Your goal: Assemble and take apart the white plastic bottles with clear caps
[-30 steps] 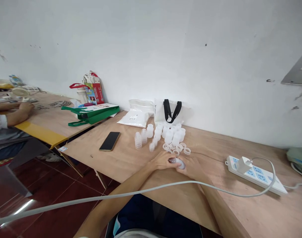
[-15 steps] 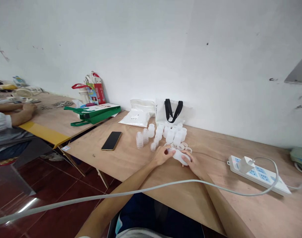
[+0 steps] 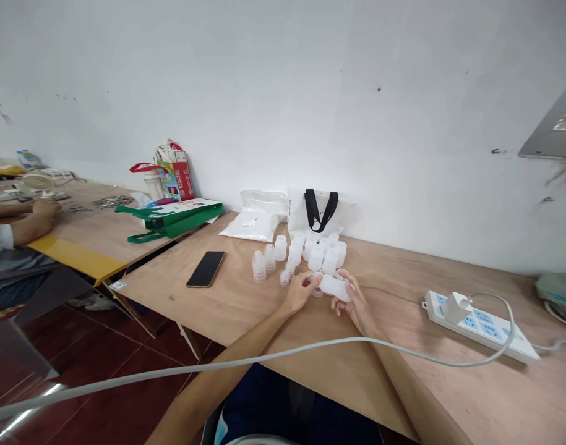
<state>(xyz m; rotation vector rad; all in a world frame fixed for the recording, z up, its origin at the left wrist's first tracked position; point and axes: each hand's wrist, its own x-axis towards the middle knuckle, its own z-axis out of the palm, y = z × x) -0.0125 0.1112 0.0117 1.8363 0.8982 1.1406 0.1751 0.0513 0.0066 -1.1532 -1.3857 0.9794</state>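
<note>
Both hands hold a white plastic bottle [image 3: 334,287] lying on its side just above the plywood table [image 3: 394,272]. My right hand [image 3: 353,307] wraps the bottle's body, and my left hand [image 3: 301,293] pinches at its neck end. Right behind the hands stand several translucent white bottles [image 3: 317,256], with small stacks of translucent cups [image 3: 259,267] to their left. A small translucent piece [image 3: 317,292] shows below the bottle, partly hidden by it. The rings seen earlier are hidden here behind my hands.
A black smartphone [image 3: 205,269] lies left of the cups. A white power strip [image 3: 472,324] with a plugged-in charger sits right, and a grey cable [image 3: 245,361] crosses above my forearms. White bags lean on the wall. A co-worker's arm [image 3: 32,219] rests at another table.
The bottle has risen and turned to lie sideways between my hands. My fingers have spread along it, and the whole view has shifted slightly.
</note>
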